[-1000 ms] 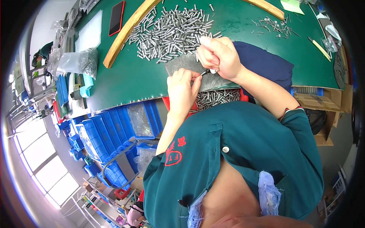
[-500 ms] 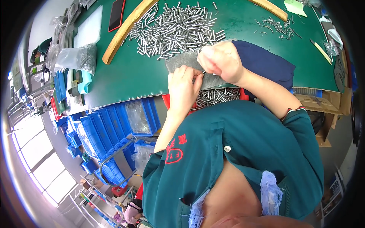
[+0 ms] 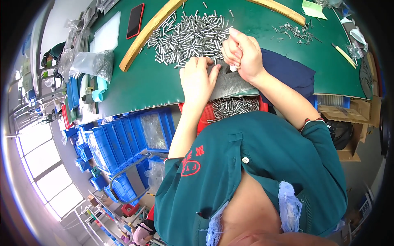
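My left hand (image 3: 197, 82) is at the near edge of a heap of small metal pins (image 3: 188, 37). Its thumb and fingertips close around one small metal pin (image 3: 214, 61), partly hidden by the fingers. To the right, my right hand (image 3: 245, 55) is raised in a fist around a thing with a white end (image 3: 233, 68); the rest of it is hidden in the palm. Below both hands lies a grey cloth pad (image 3: 230, 85) along the table's front edge. A red bin (image 3: 205, 117) under that edge holds more metal pins (image 3: 236, 105).
Wooden bars (image 3: 137, 51) flank the heap on the green table (image 3: 135, 88). A red-edged phone (image 3: 135, 20) lies far left, a dark blue cloth (image 3: 287, 76) right of my hand. Bent metal bits (image 3: 298, 33) and a knife (image 3: 344, 56) lie farther right. Blue crates (image 3: 111, 141) stand left.
My left hand has moved forward from the pad to the heap's edge. My right hand has drawn apart from it and turned, so a white end now shows below the fist.
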The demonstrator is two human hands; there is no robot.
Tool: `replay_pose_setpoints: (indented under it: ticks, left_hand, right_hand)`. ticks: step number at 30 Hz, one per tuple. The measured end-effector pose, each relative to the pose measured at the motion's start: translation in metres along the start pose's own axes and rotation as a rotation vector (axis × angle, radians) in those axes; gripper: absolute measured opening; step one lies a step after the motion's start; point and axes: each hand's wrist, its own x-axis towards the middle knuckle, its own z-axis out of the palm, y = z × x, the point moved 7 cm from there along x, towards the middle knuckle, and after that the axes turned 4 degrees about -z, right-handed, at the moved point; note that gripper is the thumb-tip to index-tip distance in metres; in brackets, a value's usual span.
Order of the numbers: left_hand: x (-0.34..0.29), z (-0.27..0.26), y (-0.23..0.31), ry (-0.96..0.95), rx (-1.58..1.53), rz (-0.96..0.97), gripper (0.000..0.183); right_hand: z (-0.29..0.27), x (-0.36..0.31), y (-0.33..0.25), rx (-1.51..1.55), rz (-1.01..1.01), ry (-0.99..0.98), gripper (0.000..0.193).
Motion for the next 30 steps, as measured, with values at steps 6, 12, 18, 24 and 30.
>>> replay_pose_setpoints:
  ticks: [6,12,18,24,30]
  left_hand:
    - [0.004,0.003,0.006,0.038,0.042,0.051,0.011]
    - [-0.024,0.005,0.004,-0.068,-0.107,0.079,0.010]
    - [-0.029,0.013,-0.004,-0.086,-0.240,-0.005,0.010]
    - [-0.030,0.013,-0.005,-0.078,-0.262,-0.003,0.010]
    - [-0.028,0.013,-0.005,-0.088,-0.282,-0.003,0.011]
  right_hand:
    - [-0.001,0.000,0.001,-0.019,0.005,0.005,0.044]
    - [0.006,-0.002,0.004,-0.027,0.042,-0.088,0.047]
    - [0.009,-0.003,0.002,-0.083,0.029,-0.096,0.048]
    - [0.006,-0.005,0.004,-0.018,-0.003,-0.095,0.047]
    - [0.007,-0.004,0.000,0.022,-0.011,-0.130,0.047]
